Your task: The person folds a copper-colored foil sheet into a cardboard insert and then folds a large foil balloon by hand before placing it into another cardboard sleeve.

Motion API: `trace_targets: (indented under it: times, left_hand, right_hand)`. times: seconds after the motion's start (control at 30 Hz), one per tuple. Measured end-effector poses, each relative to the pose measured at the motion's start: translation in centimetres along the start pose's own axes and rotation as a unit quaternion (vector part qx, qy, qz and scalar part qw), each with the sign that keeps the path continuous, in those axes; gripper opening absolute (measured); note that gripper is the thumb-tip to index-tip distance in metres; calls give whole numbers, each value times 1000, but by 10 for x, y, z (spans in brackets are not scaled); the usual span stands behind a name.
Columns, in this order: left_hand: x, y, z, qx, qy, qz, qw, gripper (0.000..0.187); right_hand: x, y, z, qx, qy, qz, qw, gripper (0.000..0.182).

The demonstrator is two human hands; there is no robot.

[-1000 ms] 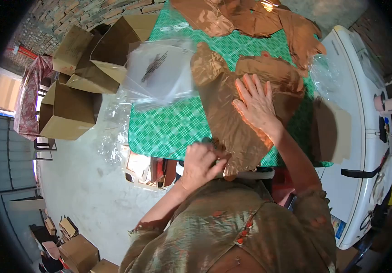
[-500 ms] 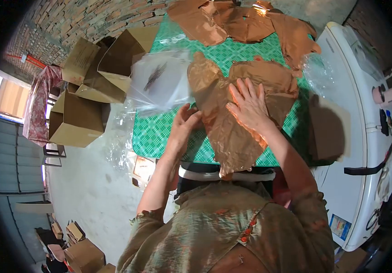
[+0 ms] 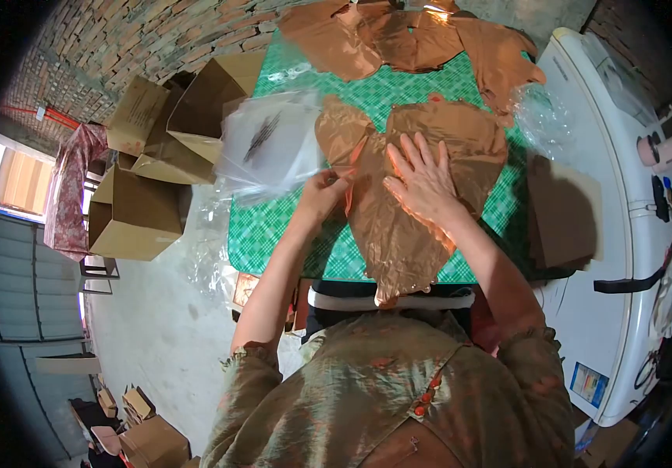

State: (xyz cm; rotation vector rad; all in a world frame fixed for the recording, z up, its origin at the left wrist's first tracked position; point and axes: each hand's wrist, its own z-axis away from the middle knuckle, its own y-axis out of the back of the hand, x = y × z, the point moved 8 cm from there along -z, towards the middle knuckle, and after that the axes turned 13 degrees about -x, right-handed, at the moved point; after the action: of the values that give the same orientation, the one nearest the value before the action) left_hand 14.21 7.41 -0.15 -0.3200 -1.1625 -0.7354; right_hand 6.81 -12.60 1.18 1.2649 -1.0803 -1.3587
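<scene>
A flat, heart-shaped copper foil balloon (image 3: 387, 226) lies on the green checked tablecloth (image 3: 262, 238), its pointed end hanging over the near edge. My right hand (image 3: 427, 183) rests flat on its upper right half, fingers spread. At the balloon's left edge, my left hand (image 3: 323, 193) is closed, with fingertips pinching the foil. A fold catches the light beside those fingers. Close to my left hand is a stack of clear plastic bags (image 3: 270, 148) with a dark marking. More copper foil balloons (image 3: 406, 39) lie in a heap along the far side.
Open cardboard boxes (image 3: 145, 210) stand on the floor to the left. Crumpled clear plastic (image 3: 543, 121) lies at the table's right corner. A brown cardboard sheet (image 3: 562, 214) and a white refrigerator (image 3: 593, 164) are on the right. A brick wall (image 3: 149, 43) rises behind.
My left hand has closed its fingers on the balloon's left edge, pulling up a fold in the foil. My right hand stays flat on the balloon.
</scene>
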Motion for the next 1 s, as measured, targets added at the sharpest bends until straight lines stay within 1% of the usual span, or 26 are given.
trace_targets:
  times: [0.1,0.2,0.3,0.33,0.43,0.47,0.53,0.63,0.67,0.73,0.77,0.8,0.9,1.0]
  left_hand:
    - [7,10,-21,28,-66,-115,991,28]
    - [21,4,-28,15,-133,-169,977,24]
    - [51,-16,-16,4,-183,-132,974,17]
    - [49,-21,-25,-16,-214,-96,972,13]
    - [51,-35,-32,-31,-229,-77,970,11]
    - [49,-40,-37,-37,-261,-43,964,10]
    - [54,-50,-39,-38,-291,7,956,8]
    - [55,-50,-32,-33,-288,120,949,9]
    - [53,-47,-29,-29,-278,163,946,10]
    - [30,-32,-37,-30,-236,253,938,9]
    - [16,-26,-42,-30,-214,297,930,9]
    - [17,-21,-37,12,-206,320,924,5]
    - [13,-12,-28,59,-188,347,917,6]
    - [3,-13,-36,46,-193,377,905,5]
  right_hand:
    - [0,-2,-2,-14,0,-3,1000,73]
    - [1,-3,-3,-21,1,-7,1000,73]
    - [0,-1,-1,4,10,-10,1000,70]
    - [0,0,0,16,13,-11,1000,68]
    - [1,-2,-2,-54,-4,14,998,66]
    - [1,-1,-2,-80,-13,24,996,65]
    - [-1,2,-2,-131,-31,44,990,63]
    - [0,-2,-3,-116,-27,46,992,66]
    - [1,-3,-3,-86,-18,25,996,68]
    - [1,-2,-3,-26,2,-16,1000,70]
    - [2,-4,-3,-32,-1,-10,999,71]
    - [1,-4,-3,-38,-3,-3,999,72]
    - [1,-6,-3,-42,-5,4,999,72]
    - [0,-6,-3,-45,3,-1,999,72]
